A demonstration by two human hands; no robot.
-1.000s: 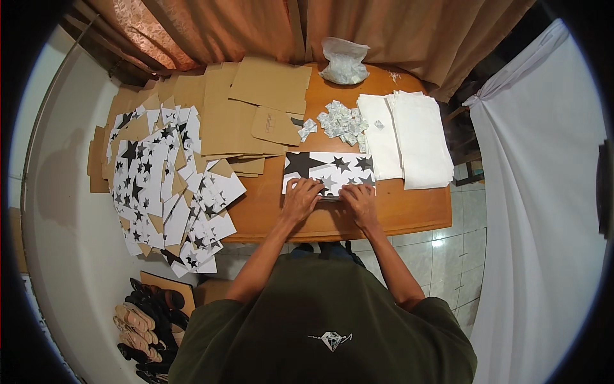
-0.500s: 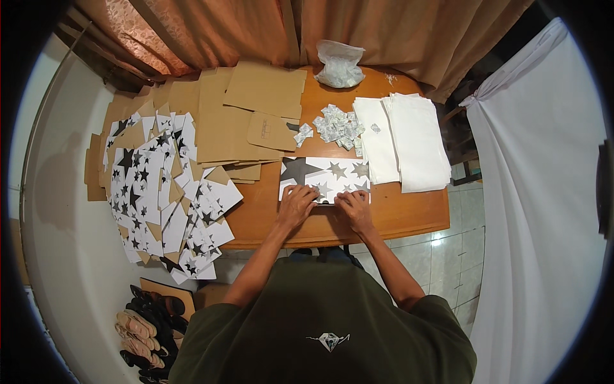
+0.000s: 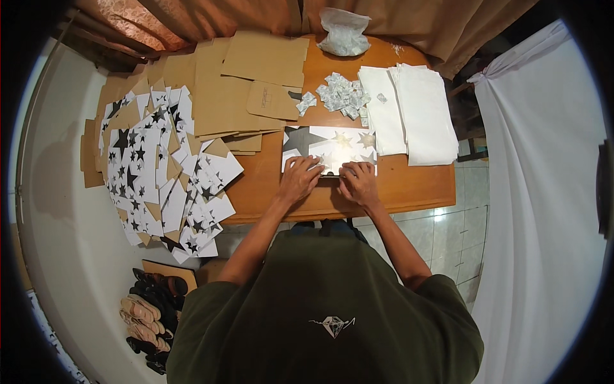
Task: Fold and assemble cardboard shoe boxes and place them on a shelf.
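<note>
**Left hand (image 3: 299, 180) and right hand (image 3: 359, 184) on a starred box (image 3: 330, 152) at a table (image 3: 403, 185)**

Clock directions are taken from the box, seen from above, with twelve at the far side.

A person in a dark green shirt (image 3: 320, 288) stands at six o'clock, both forearms reaching forward. A white cloth (image 3: 531, 166) hangs at three o'clock, past the table. A brown curtain (image 3: 256, 16) drapes across the far side at twelve. The table is wooden, with a rounded edge.

At nine o'clock spreads an untidy pile of starred pieces (image 3: 142, 168), white with black and gray stars, some showing brown. At ten lie overlapping sheets of plain cardboard (image 3: 265, 61). At two are stacks of white sheets (image 3: 425, 118). Down between seven and eight, below table level, sits a cluster of black and tan shoes (image 3: 144, 313).

The box lies flat near the table's front edge, patterned in stars, with glare on its top. A clear bag (image 3: 345, 41) with pale contents stands farthest off at twelve.

The left hand is between seven and eight, the right between four and five, both at the box's near edge. Their fingers are bent and touch its top; whether they pinch the edge or only press, I cannot tell.

Smallest are the silvery packets (image 3: 344, 96), heaped around twelve, closer than the bag; one lies on the white sheets.
</note>
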